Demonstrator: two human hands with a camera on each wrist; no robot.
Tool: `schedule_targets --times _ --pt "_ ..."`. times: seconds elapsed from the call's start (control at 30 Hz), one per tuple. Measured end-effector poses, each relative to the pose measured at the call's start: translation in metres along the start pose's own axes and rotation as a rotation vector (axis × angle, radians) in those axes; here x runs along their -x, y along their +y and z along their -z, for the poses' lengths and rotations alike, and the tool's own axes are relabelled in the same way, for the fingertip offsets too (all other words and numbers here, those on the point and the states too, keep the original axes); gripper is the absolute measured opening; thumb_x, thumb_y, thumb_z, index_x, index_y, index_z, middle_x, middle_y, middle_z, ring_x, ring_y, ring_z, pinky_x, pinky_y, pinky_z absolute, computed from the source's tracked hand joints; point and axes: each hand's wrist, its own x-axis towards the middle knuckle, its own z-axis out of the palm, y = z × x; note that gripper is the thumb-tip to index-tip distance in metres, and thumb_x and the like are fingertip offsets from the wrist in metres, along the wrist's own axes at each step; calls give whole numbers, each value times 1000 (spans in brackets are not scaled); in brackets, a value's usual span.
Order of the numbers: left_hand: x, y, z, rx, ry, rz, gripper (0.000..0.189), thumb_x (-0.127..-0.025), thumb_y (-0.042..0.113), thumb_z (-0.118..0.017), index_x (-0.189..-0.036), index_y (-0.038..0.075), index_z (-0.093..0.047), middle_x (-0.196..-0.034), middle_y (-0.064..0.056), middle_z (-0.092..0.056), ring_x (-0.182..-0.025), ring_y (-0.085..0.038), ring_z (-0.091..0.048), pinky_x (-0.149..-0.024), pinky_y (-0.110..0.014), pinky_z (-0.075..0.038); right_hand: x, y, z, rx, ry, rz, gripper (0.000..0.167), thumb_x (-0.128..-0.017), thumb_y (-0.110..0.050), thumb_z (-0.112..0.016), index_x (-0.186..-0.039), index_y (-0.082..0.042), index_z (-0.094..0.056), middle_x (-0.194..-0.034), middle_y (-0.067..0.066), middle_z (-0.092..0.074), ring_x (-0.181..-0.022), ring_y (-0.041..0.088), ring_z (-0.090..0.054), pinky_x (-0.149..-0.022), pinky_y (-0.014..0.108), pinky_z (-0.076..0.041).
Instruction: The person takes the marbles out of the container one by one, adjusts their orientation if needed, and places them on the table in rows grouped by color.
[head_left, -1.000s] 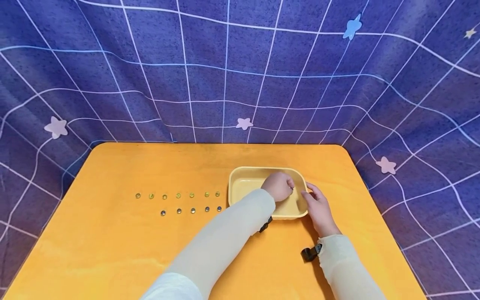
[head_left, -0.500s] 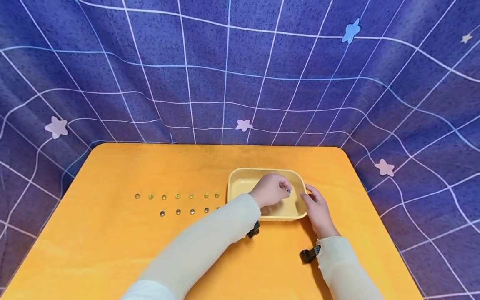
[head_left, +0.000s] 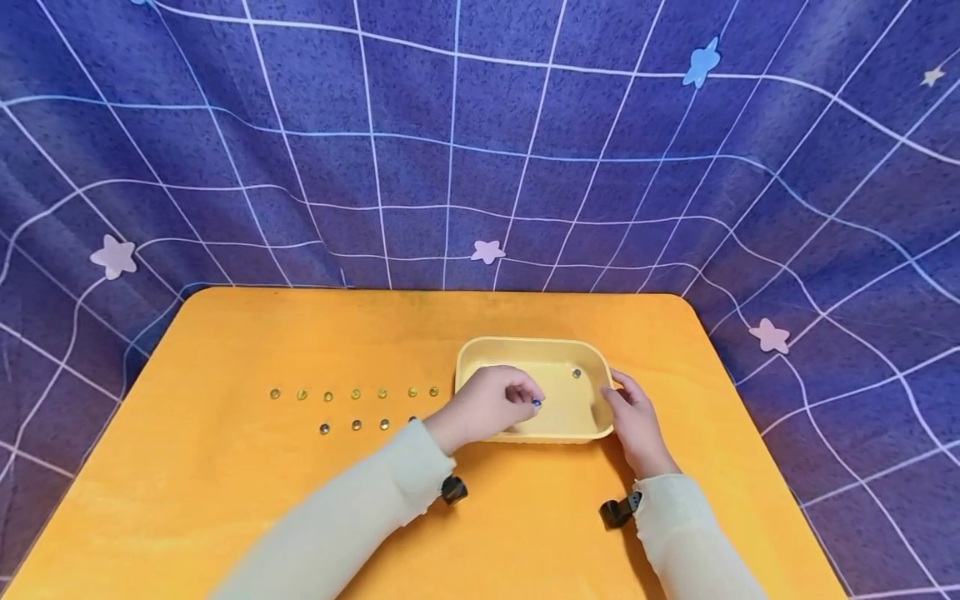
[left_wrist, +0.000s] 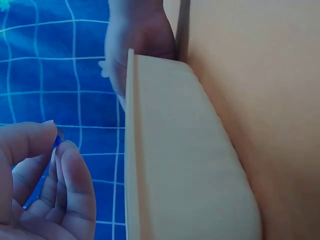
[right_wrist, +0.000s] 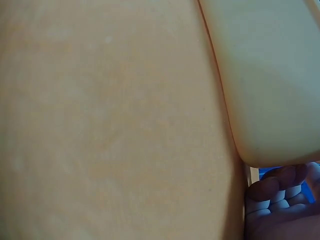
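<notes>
Fingers (head_left: 525, 393) of left hand (head_left: 487, 406) pinch a blue bead (head_left: 536, 403) — over the yellow tray (head_left: 480, 354).

Smooth orange wooden surface with rounded corners (head_left: 225, 500), backed by draped deep-blue cloth backdrop with white grid lines (head_left: 480, 150), scattered pale pink and light-blue star patches (head_left: 488, 249), even soft lighting

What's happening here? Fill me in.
A person sits at an orange table. The left hand pinches a small blue bead over the near-left part of a yellow tray, while the right hand steadies the tray's right edge. One bead lies in the tray. Two rows of beads lie on the table to the tray's left.
</notes>
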Motion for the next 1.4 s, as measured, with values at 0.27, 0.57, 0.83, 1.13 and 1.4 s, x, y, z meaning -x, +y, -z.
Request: schedule_targets --times 0.27,0.57,0.83,1.13,1.4 --pt "50 -15 28 30 68 12 12 -94 10 -74 -102 20 -77 -94 7 -68 -85 -15 -62 -76 -33 -55 1 -3 -2 -12 -20 7 44 -109 -25 -53 -153 -17 -50 -121 21 -56 -101 29 -63 -78 29 -58" --pt "98 -41 58 -7 269 100 15 -92 10 -79 -103 19 -78 -95 5 -69 -86 -17 -64 -76 -31 -56 2 1 1 -18 -8 -10 43 -109 -26 -54 -151 -18 -52 -123 21 -56 -99 27 -64 -78 29 -58" --pt "150 -67 101 -92 448 150 16 -93 9 -78 -108 13 -77 -99 0 -71 -88 -16 -66 -77 -26 -56 3 -1 0 -18 -11 -4 45 -108 -29 -55 -152 -18 -51 -122 20 -56 -99 27 -64 -79 29 -58" --pt "205 -88 147 -220 651 275 22 -97 15 -75 -116 4 -75 -103 -9 -72 -85 -6 -63 -71 -15 -51 1 -1 3 -13 -20 -22 47 -109 -30 -54 -154 -19 -49 -125 19 -55 -102 28 -62 -79 28 -57" --pt "212 -106 159 -268 642 354 25 -97 20 -74 -118 5 -74 -101 -9 -71 -82 -8 -62 -67 -18 -52 -1 2 0 -13 -13 -11 45 -108 -30 -55 -152 -19 -51 -123 20 -55 -100 27 -64 -79 28 -58"
